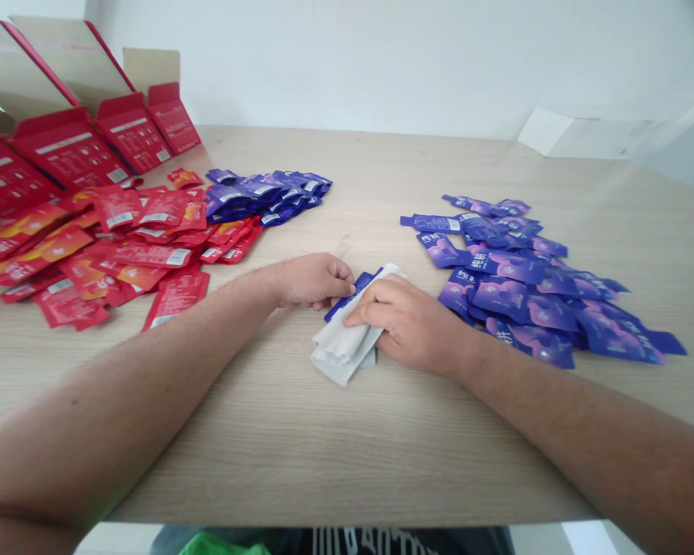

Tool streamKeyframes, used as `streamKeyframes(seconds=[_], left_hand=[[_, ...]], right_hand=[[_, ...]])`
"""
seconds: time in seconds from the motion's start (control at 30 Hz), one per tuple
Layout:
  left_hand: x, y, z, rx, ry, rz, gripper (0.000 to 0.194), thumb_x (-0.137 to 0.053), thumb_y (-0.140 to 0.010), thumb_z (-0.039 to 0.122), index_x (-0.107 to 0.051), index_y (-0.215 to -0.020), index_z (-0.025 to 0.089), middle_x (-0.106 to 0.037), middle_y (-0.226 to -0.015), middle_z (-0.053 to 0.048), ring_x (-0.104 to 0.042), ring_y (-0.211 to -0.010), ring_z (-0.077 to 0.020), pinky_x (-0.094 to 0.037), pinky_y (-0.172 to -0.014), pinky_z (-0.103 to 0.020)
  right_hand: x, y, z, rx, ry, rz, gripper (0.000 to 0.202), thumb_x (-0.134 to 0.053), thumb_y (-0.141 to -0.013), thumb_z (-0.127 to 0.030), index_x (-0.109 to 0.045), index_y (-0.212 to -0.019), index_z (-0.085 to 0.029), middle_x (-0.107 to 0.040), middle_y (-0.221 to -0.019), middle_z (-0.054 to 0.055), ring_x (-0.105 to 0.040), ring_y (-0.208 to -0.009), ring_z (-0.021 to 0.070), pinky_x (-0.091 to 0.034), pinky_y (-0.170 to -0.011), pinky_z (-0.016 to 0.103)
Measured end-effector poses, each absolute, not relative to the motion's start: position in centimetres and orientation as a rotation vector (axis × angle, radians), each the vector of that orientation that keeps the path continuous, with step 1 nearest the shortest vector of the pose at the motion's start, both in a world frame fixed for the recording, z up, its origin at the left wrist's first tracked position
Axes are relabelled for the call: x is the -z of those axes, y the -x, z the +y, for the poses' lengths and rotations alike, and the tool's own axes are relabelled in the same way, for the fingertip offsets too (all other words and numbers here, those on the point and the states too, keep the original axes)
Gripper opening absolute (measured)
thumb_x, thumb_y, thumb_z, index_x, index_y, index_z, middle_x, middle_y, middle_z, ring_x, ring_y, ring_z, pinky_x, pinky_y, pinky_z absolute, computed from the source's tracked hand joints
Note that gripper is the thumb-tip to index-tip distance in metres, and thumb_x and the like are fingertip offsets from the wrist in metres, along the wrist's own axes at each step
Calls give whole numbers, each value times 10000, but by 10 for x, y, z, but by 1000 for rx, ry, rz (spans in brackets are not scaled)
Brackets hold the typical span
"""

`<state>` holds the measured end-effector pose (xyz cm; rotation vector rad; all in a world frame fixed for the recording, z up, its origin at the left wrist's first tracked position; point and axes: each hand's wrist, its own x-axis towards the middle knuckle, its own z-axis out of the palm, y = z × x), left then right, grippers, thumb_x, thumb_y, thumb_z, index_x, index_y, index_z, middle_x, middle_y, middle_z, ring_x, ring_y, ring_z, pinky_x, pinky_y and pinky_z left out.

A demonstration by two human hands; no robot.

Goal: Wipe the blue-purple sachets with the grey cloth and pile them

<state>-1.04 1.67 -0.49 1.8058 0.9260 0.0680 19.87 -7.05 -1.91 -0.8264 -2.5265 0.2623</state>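
Note:
In the middle of the table, my right hand (408,317) grips a folded white wipe (342,347) and presses it over a purple pouch (355,294). Most of that pouch is covered by the wipe and my fingers. My left hand (317,280) pinches the pouch's upper left edge between thumb and finger. To the right lies a loose heap of purple pouches (506,266) with pink printing. A tighter stack of purple pouches (266,193), barcode labels showing, sits behind my left hand.
Red and orange pouches (162,254) are piled on the left, in front of a row of red boxes (72,142) with raised flaps. At the back right stands a white box (584,137) near the wall. The table's front edge (347,524) runs below my arms.

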Motion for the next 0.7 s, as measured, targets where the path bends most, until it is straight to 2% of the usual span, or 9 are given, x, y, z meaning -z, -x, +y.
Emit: streamKeyframes(seconds=[0.1, 0.27, 0.43, 0.7], left_hand=[[4, 10, 17, -73, -1811, 924, 188, -586, -831, 323, -564, -703, 188, -472, -462, 61, -391, -368, -68, -237, -353, -215], [5, 11, 17, -68, -1785, 934, 189, -587, -836, 328, -569, -713, 186, -503, -495, 54, -407, -374, -65, -234, -346, -210], [5, 12, 17, -69, -1790, 920, 202, -581, -849, 354, -581, -737, 187, -469, -453, 60, -376, -357, -68, -218, -340, -211], [7, 12, 19, -74, -1759, 920, 183, -587, -839, 337, -573, -729, 192, -473, -476, 61, -390, -365, -65, -221, -340, -207]], right_hand=[[17, -198, -72, -306, 726, -2601, 300, -602, -826, -85, -700, -1088, -193, -641, -1031, 79, -550, -1021, 222, -452, -943, 377], [15, -202, -70, -231, 904, -2538, 265, -603, -828, -124, -699, -1069, -179, -620, -998, 92, -553, -956, 227, -454, -880, 387], [14, -198, -77, -258, 734, -2724, 247, -622, -839, -191, -699, -1073, -211, -609, -995, 83, -547, -972, 233, -449, -898, 389], [16, -204, -68, -176, 909, -2558, 241, -610, -834, -128, -700, -1052, -177, -624, -1002, 91, -546, -984, 238, -448, -909, 394]])
